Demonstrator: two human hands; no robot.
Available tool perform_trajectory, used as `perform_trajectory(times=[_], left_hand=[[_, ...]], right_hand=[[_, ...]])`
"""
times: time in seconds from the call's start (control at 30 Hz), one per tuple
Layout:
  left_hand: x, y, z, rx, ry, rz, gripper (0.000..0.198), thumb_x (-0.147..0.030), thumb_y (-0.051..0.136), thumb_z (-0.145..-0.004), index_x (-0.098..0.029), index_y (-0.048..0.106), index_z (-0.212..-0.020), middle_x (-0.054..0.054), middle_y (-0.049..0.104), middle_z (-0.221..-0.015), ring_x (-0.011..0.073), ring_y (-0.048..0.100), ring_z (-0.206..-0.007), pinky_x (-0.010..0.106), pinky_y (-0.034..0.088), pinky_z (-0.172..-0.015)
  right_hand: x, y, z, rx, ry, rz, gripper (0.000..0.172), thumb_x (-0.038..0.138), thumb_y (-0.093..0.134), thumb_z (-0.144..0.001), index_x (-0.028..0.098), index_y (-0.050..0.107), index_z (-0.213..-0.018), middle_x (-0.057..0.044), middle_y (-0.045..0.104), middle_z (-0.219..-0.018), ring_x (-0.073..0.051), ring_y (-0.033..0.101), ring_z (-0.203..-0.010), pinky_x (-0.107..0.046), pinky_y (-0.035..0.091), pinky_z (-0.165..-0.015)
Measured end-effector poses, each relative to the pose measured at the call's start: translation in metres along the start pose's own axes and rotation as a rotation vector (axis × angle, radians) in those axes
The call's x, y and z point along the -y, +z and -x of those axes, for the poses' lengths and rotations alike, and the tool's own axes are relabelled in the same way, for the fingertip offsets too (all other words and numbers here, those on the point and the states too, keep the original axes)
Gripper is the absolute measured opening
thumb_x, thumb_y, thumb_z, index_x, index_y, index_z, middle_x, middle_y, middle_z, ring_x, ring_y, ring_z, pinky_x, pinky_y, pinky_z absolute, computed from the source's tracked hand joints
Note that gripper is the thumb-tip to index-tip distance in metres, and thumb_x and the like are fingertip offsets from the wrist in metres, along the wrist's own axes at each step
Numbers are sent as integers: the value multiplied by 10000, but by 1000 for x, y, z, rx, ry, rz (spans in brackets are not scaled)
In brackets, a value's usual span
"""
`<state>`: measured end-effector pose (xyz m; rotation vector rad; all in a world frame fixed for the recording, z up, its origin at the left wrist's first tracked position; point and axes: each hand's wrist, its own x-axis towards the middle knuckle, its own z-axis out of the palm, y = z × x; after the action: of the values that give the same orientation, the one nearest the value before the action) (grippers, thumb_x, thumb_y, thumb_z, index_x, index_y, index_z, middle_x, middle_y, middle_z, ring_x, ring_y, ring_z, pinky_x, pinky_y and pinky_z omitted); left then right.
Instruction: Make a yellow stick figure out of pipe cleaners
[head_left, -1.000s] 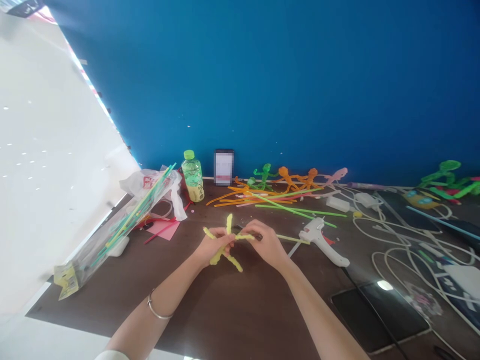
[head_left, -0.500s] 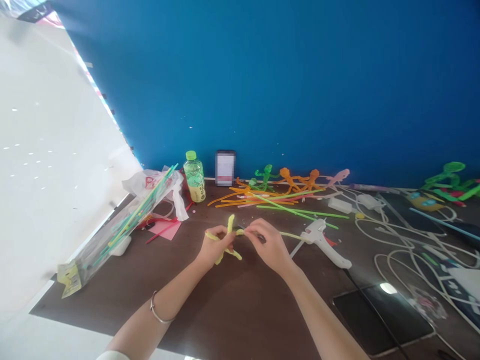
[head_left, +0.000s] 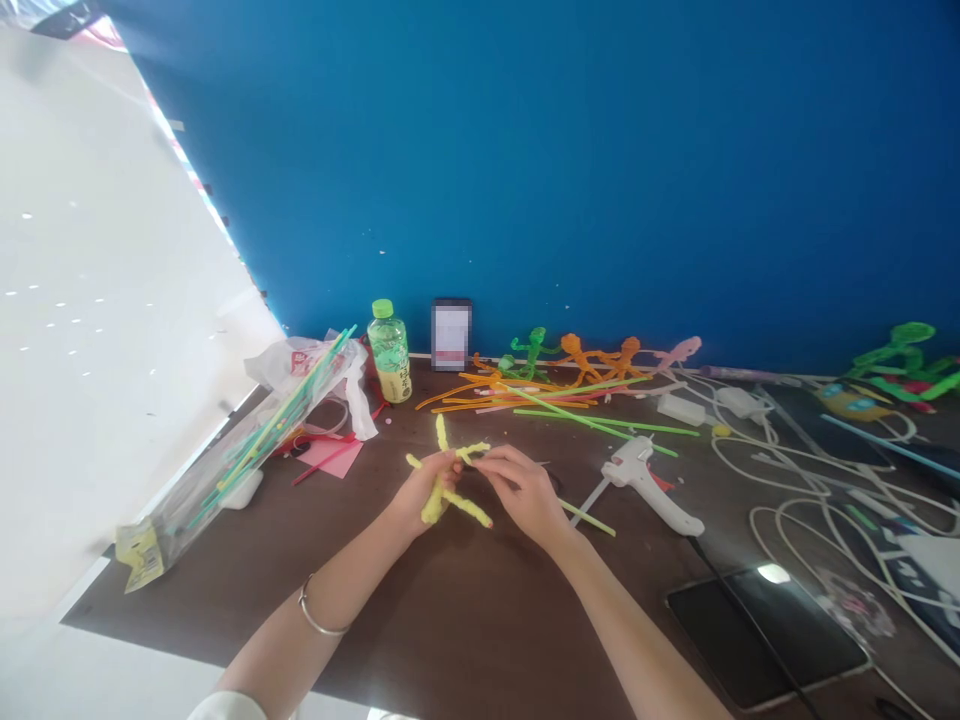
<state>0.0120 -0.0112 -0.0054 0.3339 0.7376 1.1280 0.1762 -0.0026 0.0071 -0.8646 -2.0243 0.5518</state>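
Note:
My left hand (head_left: 421,493) is closed around the middle of a yellow pipe-cleaner figure (head_left: 469,508), whose fuzzy twisted limbs stick out above, below and to both sides of the fingers. Close on its right, my right hand (head_left: 531,497) pinches a yellow pipe-cleaner strand (head_left: 474,450) at the figure. A straight yellow-green length (head_left: 590,518) shows past the right wrist, and whether it joins the pinched strand is hidden by the hand. The white glue gun (head_left: 651,487) lies on the table, right of my right hand.
Loose orange pipe cleaners (head_left: 465,403) and finished-looking figures (head_left: 576,358) are along the blue wall. A bottle (head_left: 390,358) and a propped phone (head_left: 451,335) stand left of them. Bagged pipe cleaners (head_left: 262,440) lie left; tangled cables (head_left: 787,500) and a dark tablet (head_left: 765,630) lie right.
The yellow figure has turned in my left hand, its limbs now more spread. My right hand has shifted slightly left, and the long strand's far end has swung down toward me, below the glue gun's nozzle.

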Motion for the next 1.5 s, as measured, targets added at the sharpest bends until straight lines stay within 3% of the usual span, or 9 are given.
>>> perform_trajectory(times=[0.23, 0.4, 0.53, 0.83, 1.1, 1.27, 1.4, 1.5], left_hand=[[-5, 0, 5, 111, 1, -349, 229, -274, 699, -585, -86, 568, -579, 3, 505, -515, 13, 367, -382, 140, 288, -340], [-10, 5, 9, 62, -31, -648, 259, -323, 709, -568, -97, 585, -558, 4, 515, -467, 50, 414, -358, 191, 337, -363], [-9, 8, 10, 18, -6, -730, 269, -339, 713, -557, -104, 583, -542, 4, 520, -461, 58, 431, -368, 200, 373, -386], [-2, 10, 10, -129, 165, -677, 290, -363, 702, -570, -108, 568, -533, 4, 520, -472, 74, 467, -395, 206, 397, -413], [0, 3, 1, -214, 213, -376, 251, -314, 706, -582, -93, 587, -580, 6, 530, -544, 36, 437, -424, 159, 374, -413], [2, -3, -4, -120, 83, -154, 175, -243, 690, -622, -95, 602, -657, 9, 535, -610, 14, 435, -451, 116, 365, -417], [4, -2, -1, -33, 50, -164, 222, -273, 687, -648, -84, 629, -749, 45, 573, -723, 19, 463, -499, 125, 418, -478], [4, -1, 1, -4, 56, -203, 275, -314, 702, -636, -83, 628, -766, 41, 569, -736, 13, 438, -490, 128, 392, -446]], right_hand=[[-4, -11, -5, 87, 239, -73, 132, 227, 521, -793, 212, 652, -802, -34, 627, -808, -160, 591, -745, -259, 462, -648], [-2, -20, -8, 138, 272, -51, 136, 263, 520, -789, 215, 637, -739, -23, 625, -787, -158, 586, -731, -256, 454, -641], [2, -22, -8, 105, 233, 58, 138, 244, 507, -801, 218, 614, -718, -20, 617, -774, -162, 573, -739, -261, 433, -630], [0, -9, -4, -61, 34, 197, 132, 219, 496, -818, 206, 610, -752, -48, 626, -768, -182, 565, -754, -314, 437, -703], [7, 7, 1, -76, 24, 9, 139, 206, 482, -830, 213, 621, -827, -44, 618, -793, -163, 570, -744, -296, 462, -692], [7, 10, 1, -76, 42, -51, 160, 194, 468, -837, 218, 625, -855, -47, 612, -821, -164, 574, -775, -291, 467, -702], [5, 9, 0, -90, 53, -52, 178, 192, 453, -845, 221, 628, -849, -47, 609, -812, -164, 574, -770, -291, 468, -692], [4, 8, 0, -68, 50, -65, 182, 196, 455, -844, 223, 634, -859, -46, 609, -813, -160, 575, -760, -291, 471, -685]])
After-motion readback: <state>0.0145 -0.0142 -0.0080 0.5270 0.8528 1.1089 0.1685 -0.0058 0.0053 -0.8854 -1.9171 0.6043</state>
